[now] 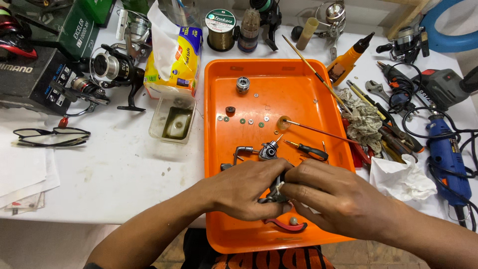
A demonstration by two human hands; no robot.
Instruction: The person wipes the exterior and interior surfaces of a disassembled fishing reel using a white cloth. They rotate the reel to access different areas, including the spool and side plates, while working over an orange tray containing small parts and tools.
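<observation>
Small dark metal fishing-reel body (275, 192) sits between both hands over the near part of a bright orange plastic tray (298, 79), mostly hidden by fingers. Left hand (246, 192) wraps it from the left, grip closed on it; right hand (331, 197) pinches it from the right, fingertips together on the part. Just below the hands, a red curved handle piece (286, 225) lies on the tray floor. Further up the tray: small washers (242, 120) in a loose row, a silver bearing-like spool part (243, 84), a grey reel component (269, 150), a black-handled small screwdriver (309, 149). The tray rests on a white table (114, 174), scuffed and stained. Left of the tray: a clear plastic tub (173, 118), black-rimmed glasses (51, 136), a black spinning reel (112, 69). Right of it: a grimy rag (362, 117), crumpled white tissue (402, 178), a blue rotary power tool (447, 157) with black cord. Crowded workbench setting; floor barely visible below the table edge.
</observation>
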